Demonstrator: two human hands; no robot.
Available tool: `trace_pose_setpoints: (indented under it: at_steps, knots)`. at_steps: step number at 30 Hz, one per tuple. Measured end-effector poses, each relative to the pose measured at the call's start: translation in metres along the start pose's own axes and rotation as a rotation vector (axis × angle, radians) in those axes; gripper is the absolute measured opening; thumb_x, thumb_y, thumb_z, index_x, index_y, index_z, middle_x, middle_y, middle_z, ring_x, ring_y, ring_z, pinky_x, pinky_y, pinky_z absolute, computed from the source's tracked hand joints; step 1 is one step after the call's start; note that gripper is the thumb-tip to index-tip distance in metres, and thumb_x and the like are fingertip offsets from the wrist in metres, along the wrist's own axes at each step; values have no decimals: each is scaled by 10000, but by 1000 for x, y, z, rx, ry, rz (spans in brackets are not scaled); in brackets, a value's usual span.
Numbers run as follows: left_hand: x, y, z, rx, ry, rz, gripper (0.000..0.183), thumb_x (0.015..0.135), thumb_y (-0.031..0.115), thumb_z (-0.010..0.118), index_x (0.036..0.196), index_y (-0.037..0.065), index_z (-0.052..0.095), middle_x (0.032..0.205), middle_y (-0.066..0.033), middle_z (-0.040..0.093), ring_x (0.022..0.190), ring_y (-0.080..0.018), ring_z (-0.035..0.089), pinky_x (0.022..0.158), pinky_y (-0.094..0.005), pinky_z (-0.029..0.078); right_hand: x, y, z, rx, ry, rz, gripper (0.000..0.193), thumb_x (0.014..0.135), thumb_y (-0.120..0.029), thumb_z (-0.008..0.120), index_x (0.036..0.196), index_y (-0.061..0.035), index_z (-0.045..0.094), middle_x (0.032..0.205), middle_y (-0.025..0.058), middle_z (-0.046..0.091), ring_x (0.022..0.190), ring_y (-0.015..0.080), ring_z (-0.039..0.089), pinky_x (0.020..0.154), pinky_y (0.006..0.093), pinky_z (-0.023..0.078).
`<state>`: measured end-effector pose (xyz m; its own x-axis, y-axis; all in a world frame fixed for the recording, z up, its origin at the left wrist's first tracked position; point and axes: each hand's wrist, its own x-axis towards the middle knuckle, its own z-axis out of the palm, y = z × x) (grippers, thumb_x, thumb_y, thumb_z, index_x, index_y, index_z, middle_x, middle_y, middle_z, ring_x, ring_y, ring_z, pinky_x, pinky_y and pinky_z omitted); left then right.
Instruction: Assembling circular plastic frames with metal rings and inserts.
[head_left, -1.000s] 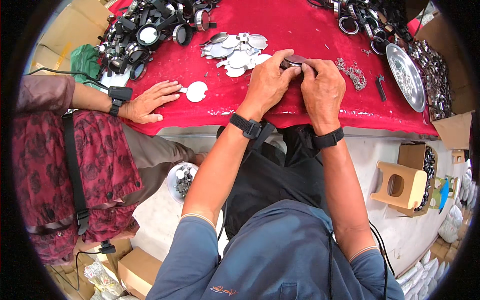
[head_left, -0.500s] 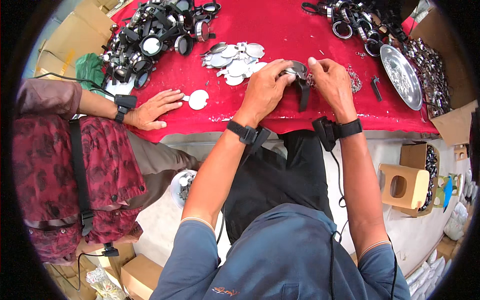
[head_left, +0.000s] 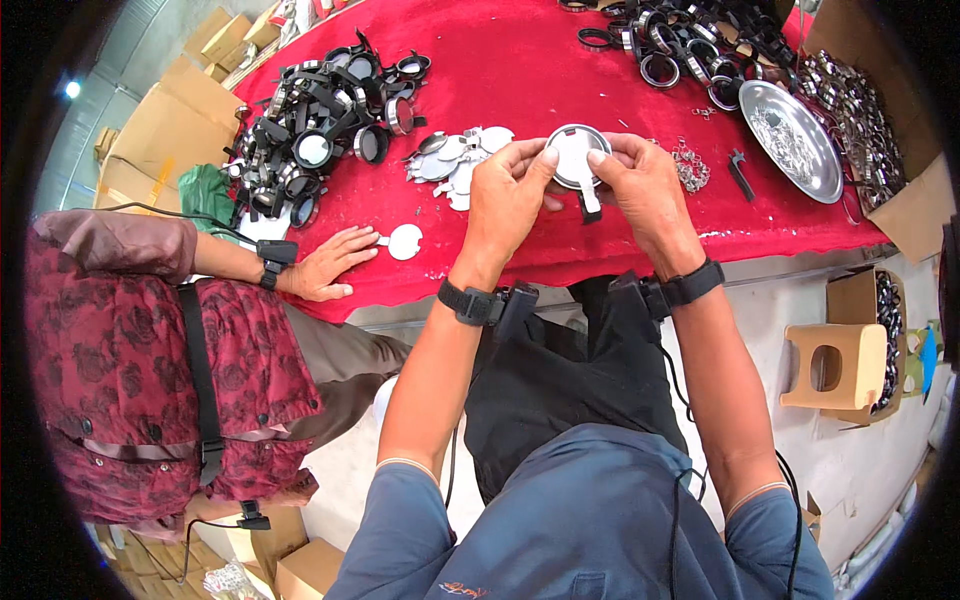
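Note:
Held over the near edge of the red cloth is a round ring part (head_left: 572, 158) with a pale metal disc across it and a black tab pointing toward me. My left hand (head_left: 503, 195) grips its left rim, thumb on top. On its right side, my right hand (head_left: 645, 190) has its thumb pressed on the rim and the fingers curled behind. Both hands are closed on the part, and the undersides of the fingers are hidden. Just left of my left hand lies a loose pile of flat metal discs (head_left: 458, 165). Several small wire clips (head_left: 690, 168) sit beyond my right hand.
A heap of black-and-silver ring parts (head_left: 310, 140) covers the far left; another (head_left: 690, 50) lies far right. A silver oval tray (head_left: 832, 180) holds small metal bits near a black strip (head_left: 740, 176). A co-worker's hand (head_left: 330, 265) rests beside one disc (head_left: 405, 242). Cardboard boxes (head_left: 835, 365) stand right.
The ring part has turned from tilted to disc face up. My right hand, apart from it before, now grips it alongside my left. The head view has shifted slightly.

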<state>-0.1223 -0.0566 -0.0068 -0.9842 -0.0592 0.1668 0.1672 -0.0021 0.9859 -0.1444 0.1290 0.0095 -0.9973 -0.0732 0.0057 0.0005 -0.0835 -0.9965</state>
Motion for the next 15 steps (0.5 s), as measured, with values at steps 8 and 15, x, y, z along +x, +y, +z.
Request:
trace_pose_setpoints:
  at_steps: [8, 15]
  knots:
    - [26, -17, -3, -75, -20, -262, 277, 1079, 251, 693, 1109, -19, 747, 938, -100, 782, 736, -142, 730, 621, -263, 602, 31, 8, 0, -98, -33, 171, 351, 940, -143, 777, 1189, 101, 737, 944, 125, 786, 749, 161, 736, 627, 302, 585]
    - [5, -32, -10, 516, 36, 201, 545, 994, 238, 798, 1457, -18, 669, 1424, -237, 712, 1330, -317, 694, 1106, -397, 553, 54, 38, 18, -112, 80, 240, 185, 869, -123, 767, 950, 43, 772, 769, 100, 731, 612, 184, 699, 527, 328, 567]
